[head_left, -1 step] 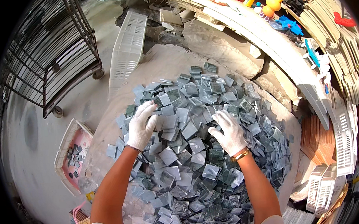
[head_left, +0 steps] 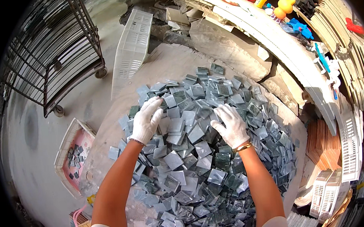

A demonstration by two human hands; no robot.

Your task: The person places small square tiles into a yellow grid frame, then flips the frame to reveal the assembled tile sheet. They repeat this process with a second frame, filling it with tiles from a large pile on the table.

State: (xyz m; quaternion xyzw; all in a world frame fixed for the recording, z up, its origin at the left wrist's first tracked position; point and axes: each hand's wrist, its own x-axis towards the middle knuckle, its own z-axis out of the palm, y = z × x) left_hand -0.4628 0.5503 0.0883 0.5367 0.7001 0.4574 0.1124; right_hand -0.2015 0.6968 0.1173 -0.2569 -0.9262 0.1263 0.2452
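A big heap of small square grey-blue tiles covers a round stone-coloured slab in front of me. Both my hands wear white gloves and lie palm down on the top of the heap. My left hand rests on the heap's upper left side with its fingers stretched over the tiles. My right hand presses on the tiles near the middle, its fingers slightly bent, and a gold bracelet circles its wrist. Neither hand has a tile lifted.
A black wire trolley on wheels stands at the far left. A white perforated panel leans beyond the slab. A white tray with a pink bottom holds a few tiles at the left. Coloured plastic toys sit on the curved shelf; white baskets stand at the right.
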